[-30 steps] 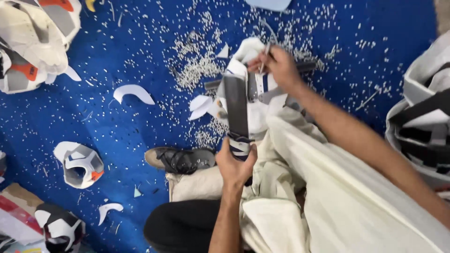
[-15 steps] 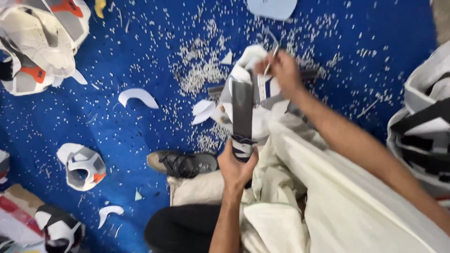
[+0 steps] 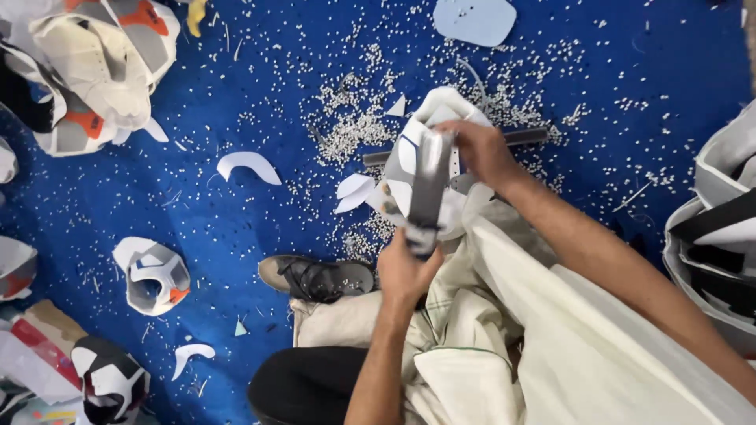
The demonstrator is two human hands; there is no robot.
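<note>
Much of the shoe upper point(image 3: 421, 169) was hidden: a grey strap point(image 3: 430, 185) ran down its front, and the right hand point(image 3: 480, 149) covered its far right side. The lower edge of the upper dropped behind cream cloth point(image 3: 504, 330) bunched over the person's lap, so its full shape could not be made out. A dark bar point(image 3: 526, 136) lay on the floor beyond it, mostly covered by the upper and the hand.

The left hand point(image 3: 403, 271) came up from the near edge, forearm almost vertical, fingers shut around the near end of the strap. The right arm reached in from the far right on a slant, and that hand was closed on the top of the upper where the strap met it; its fingertips were tucked out of sight. The upper sat between the two hands, held just above the blue floor point(image 3: 260, 102), a little right of centre.

White pellets point(image 3: 354, 126) were scattered thickly over the floor around the upper. A black sandal point(image 3: 319, 277) lay just left of the left hand. Further left sat a grey and white upper piece point(image 3: 153, 275), and a pile of uppers point(image 3: 87, 67) was cut off at the far left corner. Another stack point(image 3: 720, 236) was cut off at the right edge. White offcuts point(image 3: 248, 164) lay between.
</note>
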